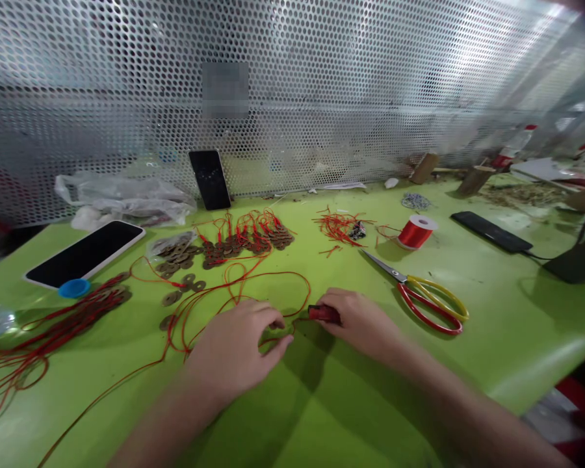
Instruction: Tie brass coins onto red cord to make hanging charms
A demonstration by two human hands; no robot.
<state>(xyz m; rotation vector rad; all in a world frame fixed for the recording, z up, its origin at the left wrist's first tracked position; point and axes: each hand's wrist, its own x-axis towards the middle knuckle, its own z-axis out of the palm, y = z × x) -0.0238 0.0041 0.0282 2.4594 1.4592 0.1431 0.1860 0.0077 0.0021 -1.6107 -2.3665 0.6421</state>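
My left hand [236,341] is low over the green table, its thumb and bent index finger apart with a gap between them. Thin red cord [308,292] loops around and behind that hand, and a strand passes close to its fingertips. To its right, my right hand [355,318] is closed around a small red lighter [322,312], whose dark end points left toward the left hand. Beyond the hands lie round brown coins with square holes [229,247], many tied with red cord. A few loose coins [190,284] rest left of the cord loops.
Scissors [419,292] with red and yellow handles lie right, near a red cord spool [416,232] and cord scraps [338,225]. At left are a phone [88,252], blue cap [74,288] and corded coin bundle [85,312]. Another phone [209,180] leans against the perforated metal panel [292,97].
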